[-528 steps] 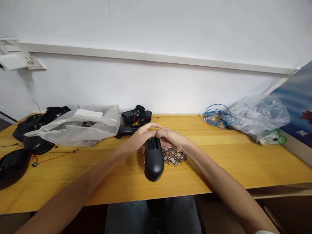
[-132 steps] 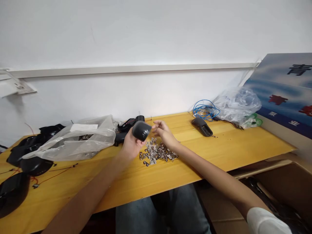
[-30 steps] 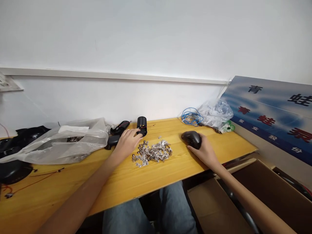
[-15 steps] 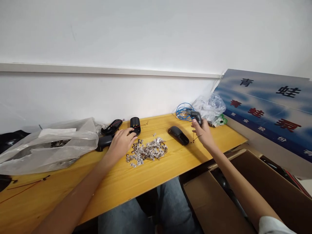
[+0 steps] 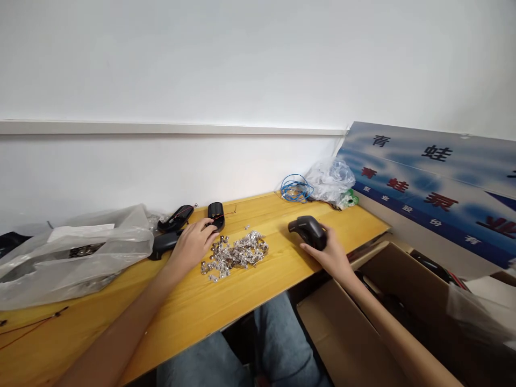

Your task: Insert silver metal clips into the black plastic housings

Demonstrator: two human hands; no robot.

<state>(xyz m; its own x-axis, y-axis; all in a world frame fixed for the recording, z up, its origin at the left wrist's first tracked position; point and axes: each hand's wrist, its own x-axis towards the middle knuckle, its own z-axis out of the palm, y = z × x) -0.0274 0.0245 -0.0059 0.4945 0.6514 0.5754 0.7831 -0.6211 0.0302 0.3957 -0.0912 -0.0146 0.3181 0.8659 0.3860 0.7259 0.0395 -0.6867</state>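
Observation:
My right hand is closed on a black plastic casing with a rounded end, held low above the right part of the table. How far other parts lie behind it I cannot tell. My left hand lies palm down with its fingers stretched out. Its fingertips reach the near end of an open black shell with a thin wire. Partly under that hand sits a black handle-like part. Another black shell lies just behind it. Between the hands spreads a pile of small shiny metal pieces.
A clear plastic bag with metal pieces lies at the left. Thin wires lie at the near left. Coiled blue cable and a crumpled plastic bag occupy the back right. An open cardboard box stands below the table's right edge.
My right hand has come down and nearer from the back right, and a black casing now shows in its grasp. My left hand stays by the shell. The view has swung slightly right.

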